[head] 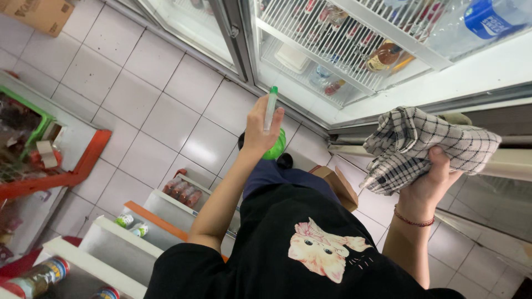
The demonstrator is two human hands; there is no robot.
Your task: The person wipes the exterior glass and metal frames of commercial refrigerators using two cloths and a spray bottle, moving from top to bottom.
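Left hand point(259, 130) grips green spray bottle point(272, 127) — fridge point(476, 77) holds bottles point(382, 55).

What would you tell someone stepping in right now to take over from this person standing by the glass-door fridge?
Left hand: fingers closed around a green spray bottle, nozzle up, held out toward the fridge's glass door.
Right hand: gripping a bunched black-and-white checked cloth, raised near the door frame, not touching the glass.
Around: white tiled floor, drinks on the wire shelves behind the glass, a small cardboard box by the feet.
Done: both tools are in hand. No spray or wipe marks can be made out on the glass.
Left: spraying and wiping appear not yet done.
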